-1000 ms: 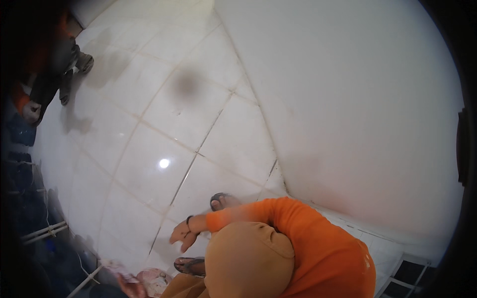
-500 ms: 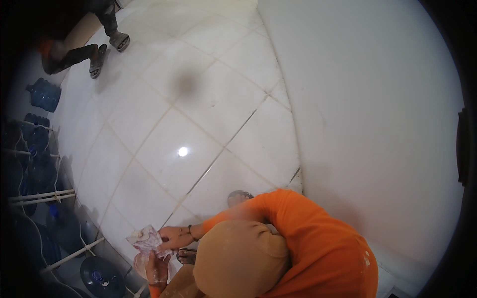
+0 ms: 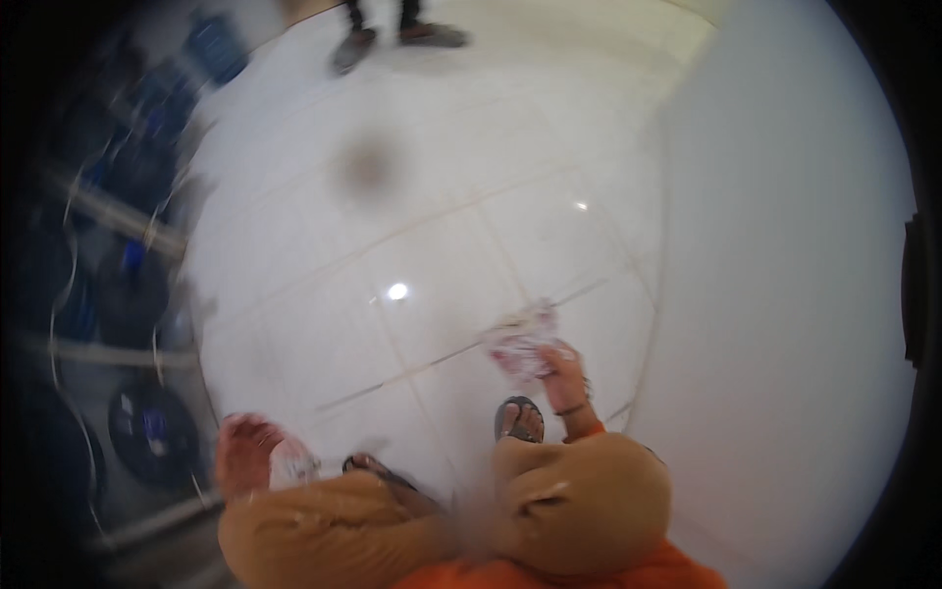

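My right hand (image 3: 563, 379) is closed on the near edge of a crumpled, see-through plastic packet (image 3: 522, 346) with pinkish and white patches, held out over the floor ahead of my right foot. At the left, beside my bent left knee, my left hand (image 3: 245, 459) is blurred. A crumpled whitish and pink plastic piece (image 3: 292, 463) lies against its fingers and seems gripped by them. A dark bracelet circles my right wrist.
Large water jugs (image 3: 152, 432) stand in a white rack (image 3: 118, 214) along the left. A blue jug (image 3: 217, 47) is at the far left. Someone's sandalled feet (image 3: 432, 35) stand on the tiled floor (image 3: 294, 236) ahead. A pale wall (image 3: 775, 294) rises at right.
My hands have moved apart: the right one went right with the packet, the left stayed low at the left. The view has turned left, and the other person's feet appear farther right.
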`<control>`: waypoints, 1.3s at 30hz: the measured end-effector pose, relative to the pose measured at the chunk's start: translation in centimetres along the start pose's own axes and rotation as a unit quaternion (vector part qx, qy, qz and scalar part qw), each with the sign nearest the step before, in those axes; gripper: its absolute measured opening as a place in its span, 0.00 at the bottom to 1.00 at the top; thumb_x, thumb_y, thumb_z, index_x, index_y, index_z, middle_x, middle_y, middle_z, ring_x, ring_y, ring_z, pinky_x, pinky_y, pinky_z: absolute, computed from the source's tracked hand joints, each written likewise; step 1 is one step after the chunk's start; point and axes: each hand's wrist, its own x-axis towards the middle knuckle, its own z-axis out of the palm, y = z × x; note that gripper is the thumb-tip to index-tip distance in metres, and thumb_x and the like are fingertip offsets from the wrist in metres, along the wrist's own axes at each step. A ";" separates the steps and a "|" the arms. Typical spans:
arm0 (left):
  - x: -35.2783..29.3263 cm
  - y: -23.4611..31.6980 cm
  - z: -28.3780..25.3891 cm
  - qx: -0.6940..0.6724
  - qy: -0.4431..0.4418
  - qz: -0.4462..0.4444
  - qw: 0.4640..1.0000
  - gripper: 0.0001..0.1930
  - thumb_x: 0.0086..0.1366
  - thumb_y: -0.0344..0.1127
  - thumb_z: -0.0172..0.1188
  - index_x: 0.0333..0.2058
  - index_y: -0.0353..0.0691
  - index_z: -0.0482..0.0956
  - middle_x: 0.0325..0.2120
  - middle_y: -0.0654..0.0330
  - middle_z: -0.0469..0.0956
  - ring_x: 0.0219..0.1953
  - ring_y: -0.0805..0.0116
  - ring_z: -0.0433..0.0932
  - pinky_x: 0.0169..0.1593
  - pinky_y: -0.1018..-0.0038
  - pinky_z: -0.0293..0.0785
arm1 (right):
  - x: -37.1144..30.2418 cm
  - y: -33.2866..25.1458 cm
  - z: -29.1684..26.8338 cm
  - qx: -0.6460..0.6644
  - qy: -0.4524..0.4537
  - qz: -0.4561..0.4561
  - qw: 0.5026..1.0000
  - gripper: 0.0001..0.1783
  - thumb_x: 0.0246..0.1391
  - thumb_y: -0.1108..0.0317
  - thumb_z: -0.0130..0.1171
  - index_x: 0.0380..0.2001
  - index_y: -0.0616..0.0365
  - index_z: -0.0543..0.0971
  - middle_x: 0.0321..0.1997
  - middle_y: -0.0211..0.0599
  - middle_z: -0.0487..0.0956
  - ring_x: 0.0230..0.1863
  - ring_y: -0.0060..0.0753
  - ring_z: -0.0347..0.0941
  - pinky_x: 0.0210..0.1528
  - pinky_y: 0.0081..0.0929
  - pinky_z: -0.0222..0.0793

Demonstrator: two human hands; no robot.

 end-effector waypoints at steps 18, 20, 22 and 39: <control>-11.1 -12.4 7.1 -0.270 0.103 -0.287 0.913 0.24 0.77 0.49 0.45 0.49 0.32 0.79 0.42 0.46 0.82 0.47 0.51 0.80 0.53 0.58 0.77 | 0.5 -17.4 1.9 -0.081 -0.067 0.010 0.994 0.15 0.66 0.67 0.56 0.54 0.56 0.75 0.53 0.34 0.81 0.53 0.34 0.78 0.48 0.35 0.76; -11.3 -12.4 6.4 -0.268 0.103 -0.290 0.913 0.23 0.77 0.49 0.45 0.49 0.33 0.79 0.42 0.46 0.82 0.47 0.52 0.81 0.52 0.59 0.77 | 0.0 -18.2 6.2 -0.121 -0.073 -0.006 0.990 0.09 0.63 0.67 0.58 0.46 0.51 0.80 0.44 0.25 0.84 0.45 0.28 0.80 0.38 0.29 0.74; -11.3 -12.8 5.6 -0.264 0.103 -0.297 0.912 0.23 0.77 0.49 0.46 0.49 0.33 0.79 0.42 0.47 0.83 0.47 0.53 0.81 0.52 0.60 0.77 | -0.1 -17.0 6.3 -0.097 -0.064 0.040 0.992 0.10 0.63 0.67 0.58 0.46 0.51 0.80 0.44 0.26 0.84 0.44 0.28 0.80 0.37 0.30 0.74; -13.9 -15.9 -1.8 -0.051 0.155 -0.326 0.931 0.21 0.77 0.48 0.48 0.51 0.34 0.78 0.41 0.51 0.84 0.43 0.62 0.83 0.48 0.68 0.79 | 9.4 -6.3 13.6 -0.195 -0.233 0.152 0.941 0.20 0.62 0.69 0.55 0.56 0.66 0.72 0.47 0.40 0.82 0.43 0.32 0.81 0.42 0.31 0.81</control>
